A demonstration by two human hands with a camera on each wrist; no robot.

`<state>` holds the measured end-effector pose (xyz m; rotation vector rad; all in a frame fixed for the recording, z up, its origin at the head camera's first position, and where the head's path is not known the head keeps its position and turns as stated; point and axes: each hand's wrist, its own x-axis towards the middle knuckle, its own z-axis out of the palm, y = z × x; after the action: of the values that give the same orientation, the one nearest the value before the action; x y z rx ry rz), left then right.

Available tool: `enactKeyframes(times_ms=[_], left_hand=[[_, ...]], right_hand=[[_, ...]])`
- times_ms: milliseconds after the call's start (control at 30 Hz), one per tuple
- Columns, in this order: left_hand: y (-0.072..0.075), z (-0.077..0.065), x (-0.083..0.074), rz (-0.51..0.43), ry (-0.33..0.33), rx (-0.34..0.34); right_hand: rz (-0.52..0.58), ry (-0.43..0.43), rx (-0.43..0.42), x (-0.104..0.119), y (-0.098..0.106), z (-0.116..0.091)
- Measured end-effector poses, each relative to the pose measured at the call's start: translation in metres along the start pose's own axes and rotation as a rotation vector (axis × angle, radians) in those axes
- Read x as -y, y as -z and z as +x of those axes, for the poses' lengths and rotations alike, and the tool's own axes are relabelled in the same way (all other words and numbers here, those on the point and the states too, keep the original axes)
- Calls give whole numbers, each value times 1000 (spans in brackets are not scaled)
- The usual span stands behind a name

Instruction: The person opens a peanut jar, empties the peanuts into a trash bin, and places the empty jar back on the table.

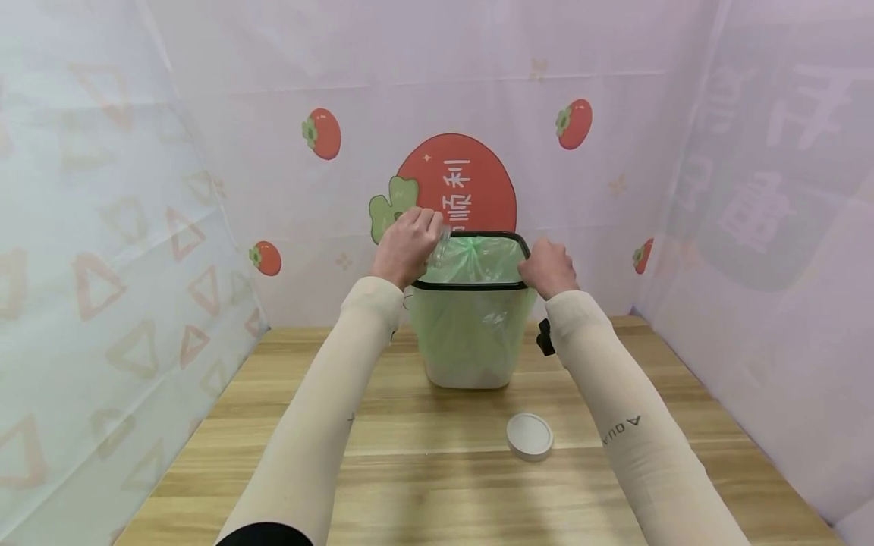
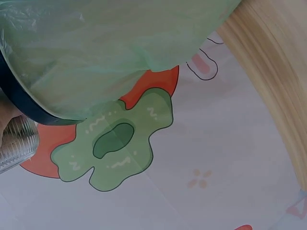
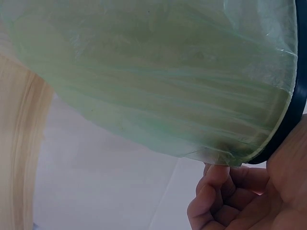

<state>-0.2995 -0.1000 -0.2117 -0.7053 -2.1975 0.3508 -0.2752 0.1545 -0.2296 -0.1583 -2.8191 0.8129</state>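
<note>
- A clear ribbed container (image 2: pixel 24 141) is held in the left hand (image 1: pixel 408 246), fingers curled round it, right by the left side of the bin (image 1: pixel 471 375); whether anything lies inside cannot be told.
- Danger here: if that wall is gripped too loosely, the container could be dropped, inside the bin or out.
- Just beside it, the black rim (image 1: pixel 471 287): a knock could be caused by a small misjudgement, so close are the two.
- Over on the right, the rim is gripped by the right hand (image 1: pixel 549 269), its fingers curled and the green liner bag (image 1: pixel 464 326) touched by the fingertips!
- Trouble there: should the film be tugged, it could be pulled loose or torn, thin as it looks.
- The bin is stood on the wooden table (image 1: pixel 423 485) between both hands, narrower at its base; by uneven pressure on the rim it could be tipped or slid.
- Nearer the camera, a white round lid (image 1: pixel 529 435) is seen lying flat, well apart from both hands; it could be brushed by the right sleeve (image 1: pixel 614 425) if that arm were swung inward.
</note>
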Motion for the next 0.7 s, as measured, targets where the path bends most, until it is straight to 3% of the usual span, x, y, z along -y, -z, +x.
enactKeyframes(times_ms=[400,700], left_hand=[[-2,-3,0,31,-17,-28],[-2,0,0,94,-92,-39]], right_hand=[[3,6,20,1,-1,1],[3,9,-3,-2,0,2]])
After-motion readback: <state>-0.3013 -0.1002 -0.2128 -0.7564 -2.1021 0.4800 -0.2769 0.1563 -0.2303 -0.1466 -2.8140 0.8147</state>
